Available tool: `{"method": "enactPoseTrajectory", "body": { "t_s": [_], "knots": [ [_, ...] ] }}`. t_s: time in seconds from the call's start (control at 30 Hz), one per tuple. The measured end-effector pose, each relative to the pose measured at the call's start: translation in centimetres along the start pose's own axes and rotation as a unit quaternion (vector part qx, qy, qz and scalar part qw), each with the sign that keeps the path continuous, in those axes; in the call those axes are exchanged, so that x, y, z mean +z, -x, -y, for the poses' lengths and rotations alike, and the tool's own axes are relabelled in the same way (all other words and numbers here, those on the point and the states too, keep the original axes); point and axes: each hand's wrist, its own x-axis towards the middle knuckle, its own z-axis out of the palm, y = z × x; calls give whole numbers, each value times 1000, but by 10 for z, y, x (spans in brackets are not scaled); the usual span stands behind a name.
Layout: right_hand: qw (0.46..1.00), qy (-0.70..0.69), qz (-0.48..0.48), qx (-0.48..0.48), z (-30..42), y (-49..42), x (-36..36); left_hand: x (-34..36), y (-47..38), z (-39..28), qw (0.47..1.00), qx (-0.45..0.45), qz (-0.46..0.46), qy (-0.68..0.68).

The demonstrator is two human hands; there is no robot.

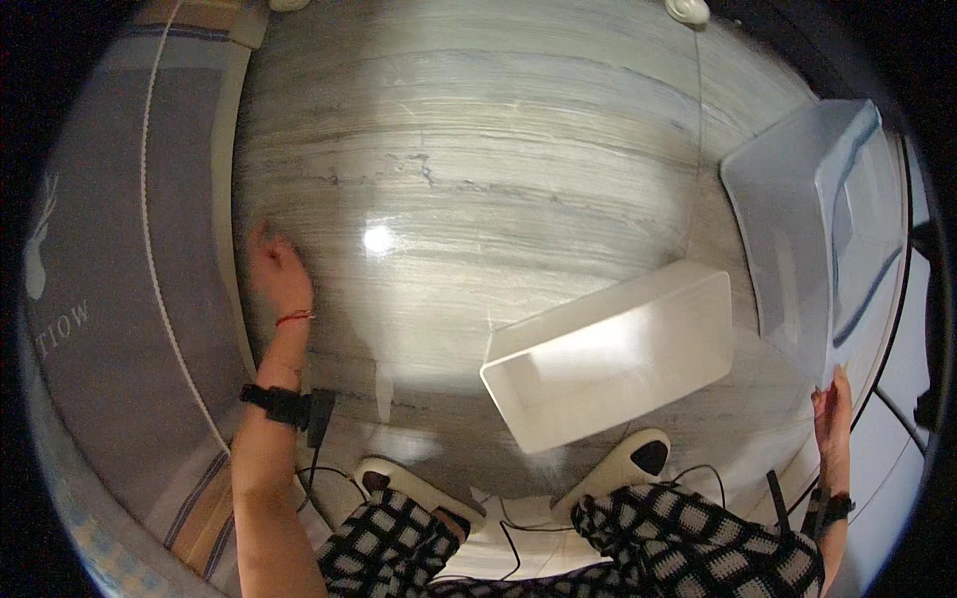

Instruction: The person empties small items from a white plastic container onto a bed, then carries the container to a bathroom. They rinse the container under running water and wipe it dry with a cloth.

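Note:
My left hand [278,269] is blurred and hangs beside the edge of a low, cloth-covered piece of furniture [187,224] at the left. Its fingers are loosely bent and apart, and I see nothing in them. At the right, my right hand [831,411] grips the near corner of a translucent plastic bin [785,247]. That bin is tilted on its side, its opening facing right. Between my hands, nearer the right one, a white rectangular plastic bin [613,359] stands on the floor with its open top towards me; nothing shows inside.
The floor [463,187] is glossy, grey and streaked like marble. My feet in pale slippers [620,471] are just below the white bin. Thin black cables [516,553] run around my legs. A pale rounded object [686,10] sits at the far edge.

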Motion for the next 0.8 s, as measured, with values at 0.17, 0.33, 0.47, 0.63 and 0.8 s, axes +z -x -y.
{"method": "enactPoseTrajectory", "body": {
  "t_s": [0.17,0.33,0.47,0.63,0.8],
  "knots": [
    [1000,-19,-19,15,-1,-9,15,-29,35,61,979,-203,9,7],
    [998,-44,-29,20,-10,-15,25,-28,58,31,990,-126,39,40],
    [999,-33,-38,-15,-20,-25,31,-35,97,-86,941,-77,220,247],
    [994,32,-61,-88,-41,-37,31,-62,103,-203,900,89,412,110],
    [983,28,-131,-127,-69,-25,13,-52,110,-227,861,229,454,-27]
  ]
}}
